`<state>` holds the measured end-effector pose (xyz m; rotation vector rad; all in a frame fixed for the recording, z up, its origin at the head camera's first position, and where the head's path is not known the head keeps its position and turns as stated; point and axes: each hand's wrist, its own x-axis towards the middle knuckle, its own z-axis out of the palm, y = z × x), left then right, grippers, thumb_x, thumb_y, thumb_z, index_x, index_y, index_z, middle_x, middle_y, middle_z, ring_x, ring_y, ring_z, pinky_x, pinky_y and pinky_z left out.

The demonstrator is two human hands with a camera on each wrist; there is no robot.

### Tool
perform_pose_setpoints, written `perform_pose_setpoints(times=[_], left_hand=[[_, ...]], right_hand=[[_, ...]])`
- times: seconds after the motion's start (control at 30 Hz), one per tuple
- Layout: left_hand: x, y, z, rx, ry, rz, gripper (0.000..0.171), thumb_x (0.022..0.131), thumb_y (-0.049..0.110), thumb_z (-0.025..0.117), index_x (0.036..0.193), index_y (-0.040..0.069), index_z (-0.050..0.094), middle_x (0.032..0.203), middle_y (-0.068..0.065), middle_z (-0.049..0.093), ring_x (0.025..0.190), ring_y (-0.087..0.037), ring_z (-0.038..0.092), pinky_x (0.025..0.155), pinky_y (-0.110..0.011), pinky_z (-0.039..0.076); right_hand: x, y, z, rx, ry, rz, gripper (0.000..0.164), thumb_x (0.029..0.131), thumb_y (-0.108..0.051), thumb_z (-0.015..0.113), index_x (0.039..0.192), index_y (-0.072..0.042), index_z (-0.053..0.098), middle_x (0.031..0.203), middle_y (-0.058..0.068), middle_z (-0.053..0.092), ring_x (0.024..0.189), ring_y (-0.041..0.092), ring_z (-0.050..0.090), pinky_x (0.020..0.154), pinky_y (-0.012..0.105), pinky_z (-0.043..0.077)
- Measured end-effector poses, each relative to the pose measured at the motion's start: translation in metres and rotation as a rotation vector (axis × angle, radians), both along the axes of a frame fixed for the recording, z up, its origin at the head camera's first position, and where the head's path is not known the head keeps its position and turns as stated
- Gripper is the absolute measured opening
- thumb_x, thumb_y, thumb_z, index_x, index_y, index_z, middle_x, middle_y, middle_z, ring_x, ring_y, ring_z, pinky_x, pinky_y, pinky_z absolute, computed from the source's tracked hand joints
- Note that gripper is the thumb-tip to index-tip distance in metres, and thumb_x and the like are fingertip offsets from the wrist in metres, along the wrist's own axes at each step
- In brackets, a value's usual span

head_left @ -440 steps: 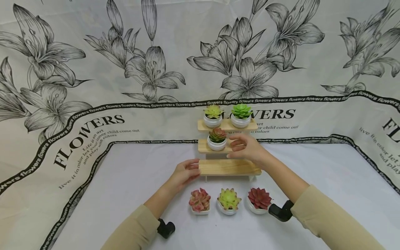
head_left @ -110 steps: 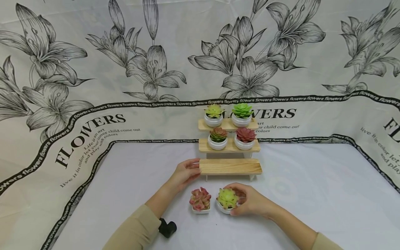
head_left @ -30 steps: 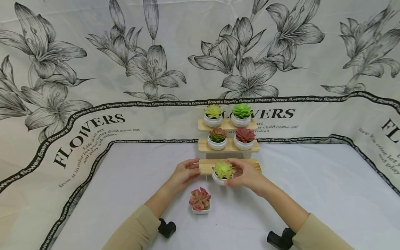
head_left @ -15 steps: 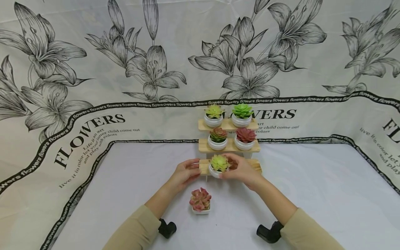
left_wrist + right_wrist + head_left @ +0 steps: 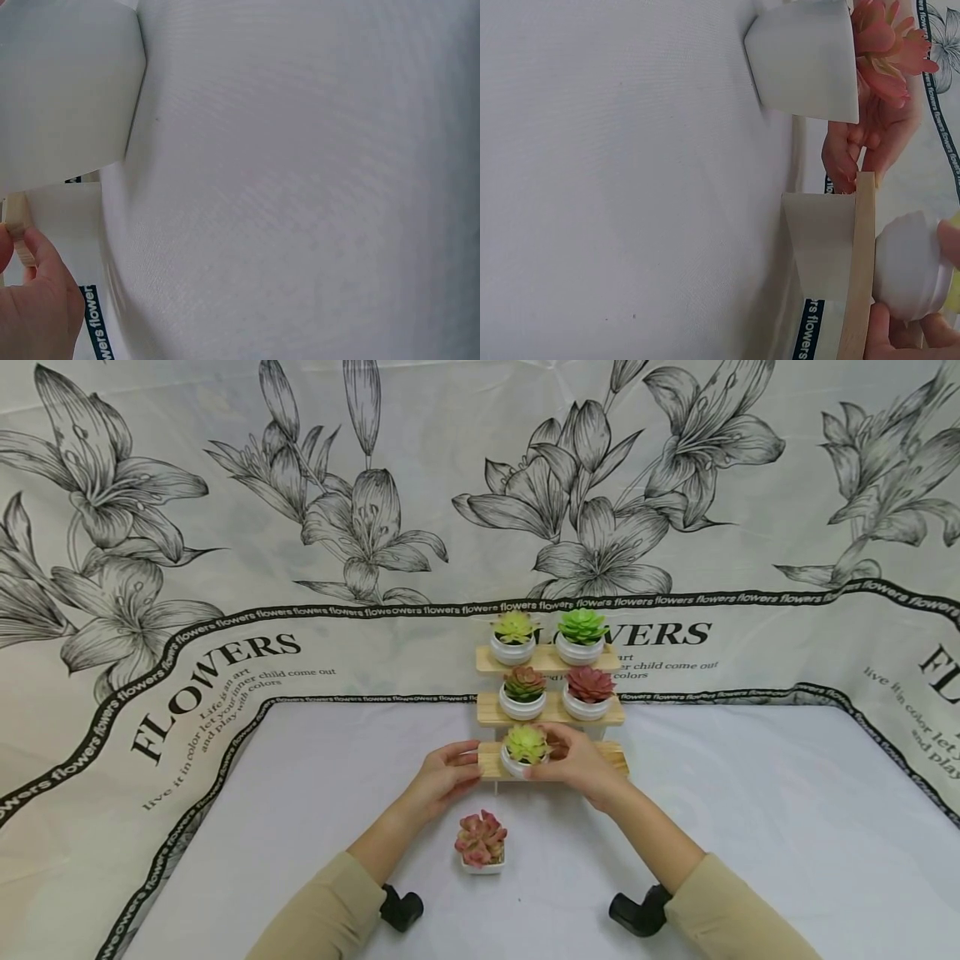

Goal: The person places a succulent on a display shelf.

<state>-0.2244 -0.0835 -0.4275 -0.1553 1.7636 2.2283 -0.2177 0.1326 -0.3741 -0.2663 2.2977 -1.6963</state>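
Observation:
A potted yellow-green succulent point(image 5: 525, 747) in a round white pot is in my right hand point(image 5: 588, 770), thumb and fingers around the pot. It stands over the left half of the lowest step of a wooden three-tier stand point(image 5: 489, 762); in the right wrist view the white pot point(image 5: 907, 264) meets the board point(image 5: 859, 277). My left hand point(image 5: 442, 777) grips the left end of that step, and the left wrist view shows its fingers point(image 5: 46, 262) pinching the board end. On the table in front sits a pink-red succulent point(image 5: 481, 841) in a square white pot.
The top tier bears a yellow-green succulent point(image 5: 513, 639) and a bright green succulent point(image 5: 581, 637). On the middle tier are a green-red succulent point(image 5: 522, 693) and a dark red succulent point(image 5: 588, 693). A flower-printed cloth point(image 5: 405, 652) hangs behind the white table point(image 5: 337, 752).
My right hand has brought the yellow-green succulent from the table onto the lowest step, shifting it back and left. Earlier, the dark red succulent went to the middle tier. My left hand stays put.

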Motion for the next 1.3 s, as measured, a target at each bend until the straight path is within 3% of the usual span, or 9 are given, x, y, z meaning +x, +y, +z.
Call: perform_pose_setpoints(times=[0.63, 1.3], left_hand=[[0.001, 0.0, 0.001, -0.01, -0.001, 0.001, 0.045, 0.084, -0.012, 0.055, 0.128, -0.006, 0.049, 0.106, -0.014, 0.057, 0.082, -0.013, 0.057, 0.073, -0.023, 0.051], [0.002, 0.0, 0.002, -0.017, -0.002, -0.006, 0.046, 0.085, -0.012, 0.054, 0.129, -0.005, 0.048, 0.106, -0.014, 0.056, 0.082, -0.013, 0.057, 0.078, -0.026, 0.051]], right_hand=[[0.0, 0.003, -0.002, -0.062, 0.003, -0.005, 0.072, 0.075, -0.006, 0.074, 0.137, 0.003, 0.039, 0.123, 0.019, 0.049, 0.098, 0.02, 0.05, 0.077, 0.023, 0.047], [0.022, 0.033, -0.001, -0.117, -0.004, 0.046, 0.065, 0.08, -0.006, 0.071, 0.135, 0.007, 0.038, 0.126, 0.026, 0.046, 0.109, 0.033, 0.05, 0.082, 0.024, 0.05]])
